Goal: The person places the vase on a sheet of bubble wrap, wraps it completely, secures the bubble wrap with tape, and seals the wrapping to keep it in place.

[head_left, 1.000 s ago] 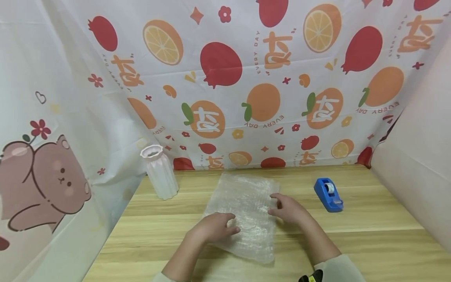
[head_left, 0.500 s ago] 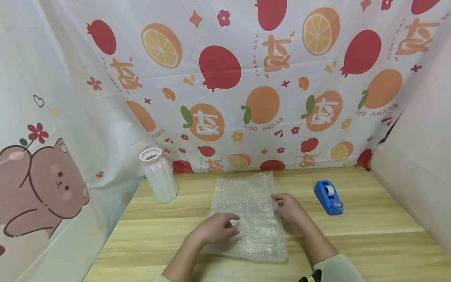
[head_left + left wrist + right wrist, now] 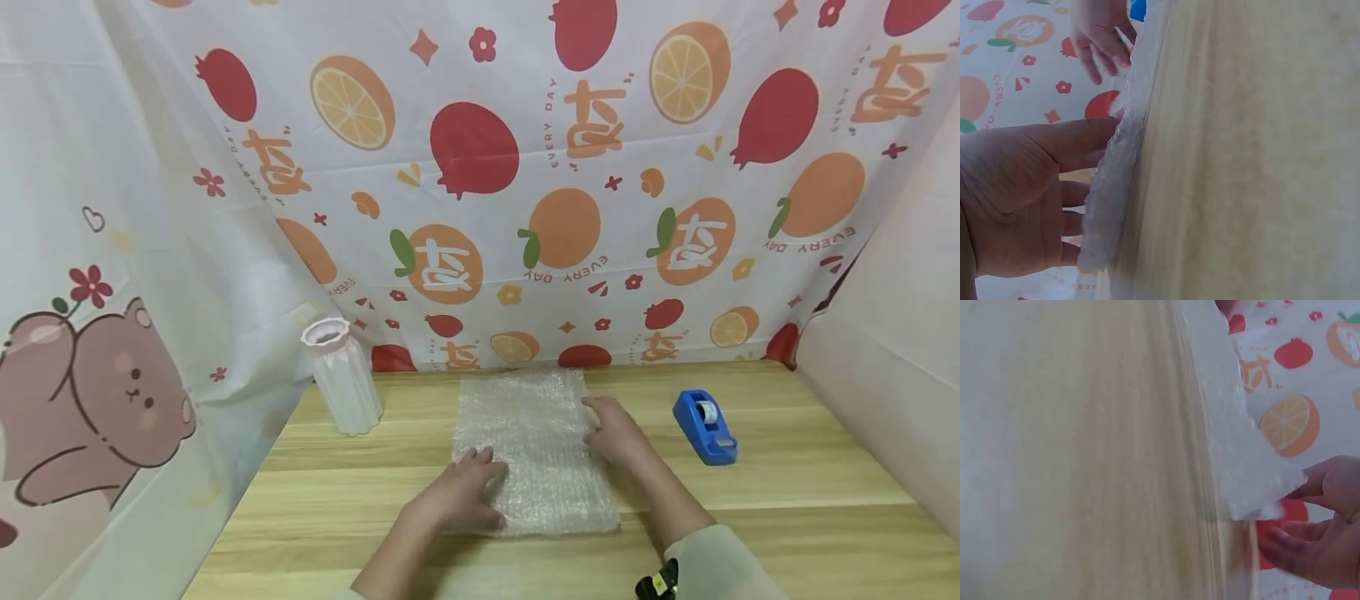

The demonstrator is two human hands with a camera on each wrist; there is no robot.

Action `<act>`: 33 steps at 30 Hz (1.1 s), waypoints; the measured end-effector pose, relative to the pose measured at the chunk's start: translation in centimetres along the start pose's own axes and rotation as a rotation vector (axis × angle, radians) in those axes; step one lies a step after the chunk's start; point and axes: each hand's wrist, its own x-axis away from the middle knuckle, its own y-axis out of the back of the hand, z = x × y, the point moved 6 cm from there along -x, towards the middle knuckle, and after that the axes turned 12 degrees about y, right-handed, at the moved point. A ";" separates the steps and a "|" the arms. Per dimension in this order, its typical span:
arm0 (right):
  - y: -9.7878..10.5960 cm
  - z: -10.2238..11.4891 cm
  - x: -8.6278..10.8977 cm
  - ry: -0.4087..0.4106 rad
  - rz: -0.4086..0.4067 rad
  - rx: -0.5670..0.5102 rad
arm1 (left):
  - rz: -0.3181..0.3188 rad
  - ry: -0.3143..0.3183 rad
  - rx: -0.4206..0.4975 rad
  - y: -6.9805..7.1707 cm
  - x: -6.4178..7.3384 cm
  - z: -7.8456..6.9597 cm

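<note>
A sheet of clear bubble wrap [image 3: 536, 450] lies flat on the wooden table [image 3: 337, 492]. My left hand [image 3: 457, 497] rests on its lower left side, fingers spread and only slightly bent; the left wrist view has those fingers along the wrap's edge. At the sheet's right edge is my right hand [image 3: 617, 435], index finger stretched forward over the border. In the right wrist view, the thumb and fingers of the right hand [image 3: 1329, 531] sit apart from each other, close to a lifted-looking corner of the wrap [image 3: 1250, 469]; whether they touch it is unclear.
A white fluted vase [image 3: 345, 383] stands at the back left of the table. To the right is a blue tape dispenser [image 3: 707, 427] with a tape roll. A fruit-print curtain [image 3: 555, 167] hangs along the back edge, with plain cloth on the right side.
The bubble wrap has straightened and flattened, its lower edge shifting slightly away from me. My left hand's fingers have spread onto it, and the right hand's index finger has reached forward.
</note>
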 end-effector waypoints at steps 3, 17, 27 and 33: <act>-0.4 1.3 0.3 0.062 0.055 0.102 | -0.004 0.004 -0.030 -0.1 -0.6 -0.2; -3.0 2.7 3.8 0.118 0.399 0.184 | 0.010 0.071 -0.041 0.2 -2.5 -0.1; -2.5 3.2 4.2 0.124 0.451 0.139 | 0.022 0.033 -0.066 0.8 -2.2 -0.2; -2.2 2.9 4.4 0.120 0.443 0.185 | 0.031 0.005 -0.087 1.3 -1.2 -0.3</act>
